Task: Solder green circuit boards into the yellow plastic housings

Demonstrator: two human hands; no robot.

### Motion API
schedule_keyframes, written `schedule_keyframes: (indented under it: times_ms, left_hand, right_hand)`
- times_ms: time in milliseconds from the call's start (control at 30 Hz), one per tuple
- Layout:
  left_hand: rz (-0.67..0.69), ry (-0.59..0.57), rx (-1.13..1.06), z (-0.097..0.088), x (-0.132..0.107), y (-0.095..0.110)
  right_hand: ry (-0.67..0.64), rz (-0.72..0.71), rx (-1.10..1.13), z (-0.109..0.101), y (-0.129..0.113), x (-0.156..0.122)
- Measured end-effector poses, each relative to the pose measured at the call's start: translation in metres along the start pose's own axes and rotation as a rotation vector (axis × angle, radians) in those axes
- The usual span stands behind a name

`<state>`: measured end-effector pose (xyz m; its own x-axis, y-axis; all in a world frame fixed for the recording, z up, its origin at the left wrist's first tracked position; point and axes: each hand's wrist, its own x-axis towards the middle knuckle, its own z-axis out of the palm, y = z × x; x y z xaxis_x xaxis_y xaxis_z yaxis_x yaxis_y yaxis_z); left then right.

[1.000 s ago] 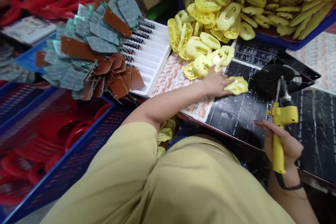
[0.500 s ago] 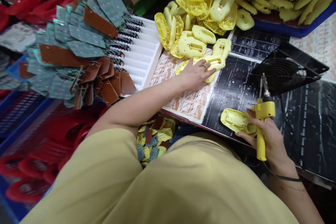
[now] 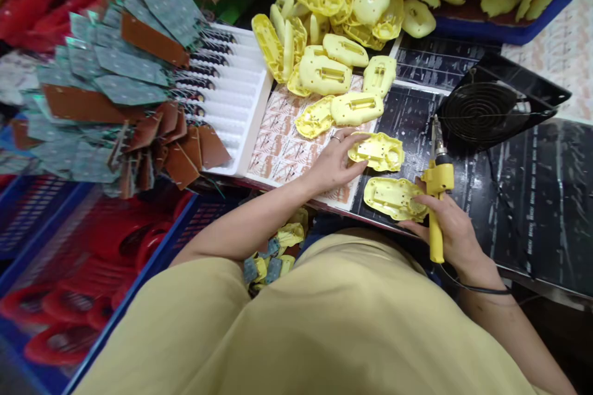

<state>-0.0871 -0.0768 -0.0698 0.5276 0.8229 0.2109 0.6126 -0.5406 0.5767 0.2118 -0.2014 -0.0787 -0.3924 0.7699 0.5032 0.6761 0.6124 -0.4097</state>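
My left hand (image 3: 337, 160) grips the left end of a yellow plastic shell (image 3: 377, 151), hollow side up, low over the black bench top. My right hand (image 3: 447, 219) is closed round a yellow soldering gun (image 3: 438, 182), its metal tip pointing away from me. The same hand's fingers touch the right end of a second yellow shell (image 3: 391, 197), which lies hollow side up near the bench edge. Beyond my left hand lie more loose shells, among them a slotted one (image 3: 356, 108) turned outer side up.
A black fan (image 3: 486, 105) stands beyond the soldering gun. Yellow shells fill a blue bin (image 3: 482, 31) at the back. To the left, a white ribbed tray (image 3: 245, 86) bears green and brown circuit boards (image 3: 134, 65). Red parts (image 3: 69, 302) sit in blue crates below.
My left hand has drawn a shell from the pile toward me, beside the other shell. The right hand still holds the soldering gun; the view has shifted a little.
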Motion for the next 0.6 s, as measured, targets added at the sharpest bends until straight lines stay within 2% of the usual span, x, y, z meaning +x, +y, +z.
schedule_keyframes:
  times_ms: [100, 233, 300, 367, 433, 500, 533, 600]
  left_hand:
    - [-0.006, -0.072, 0.158, 0.007, -0.007, 0.004]
    - [0.086, -0.264, 0.286, 0.018, 0.0, 0.041]
    - [0.067, -0.299, 0.344, 0.02, 0.007, 0.058]
    - [0.05, -0.285, 0.386, 0.016, 0.01, 0.066]
    - [0.07, -0.236, 0.412, 0.002, 0.005, 0.062]
    - [0.094, -0.17, 0.433, -0.021, -0.009, 0.049]
    - [0.082, -0.138, 0.45, -0.035, -0.018, 0.04]
    - [-0.03, -0.074, 0.522, -0.067, -0.039, 0.02]
  right_hand:
    - [0.019, 0.001, -0.025, 0.001, 0.001, 0.003]
    - [0.062, -0.041, -0.03, 0.002, 0.0, 0.007]
    - [0.07, -0.052, -0.047, 0.005, 0.002, 0.01]
    - [0.067, -0.035, -0.06, 0.009, 0.006, 0.012]
    - [0.083, -0.023, -0.085, 0.013, 0.011, 0.011]
    - [0.142, -0.012, -0.136, 0.014, 0.015, 0.009]
    - [0.179, 0.001, -0.16, 0.014, 0.016, 0.007]
    - [0.224, 0.038, -0.178, 0.013, 0.016, 0.006]
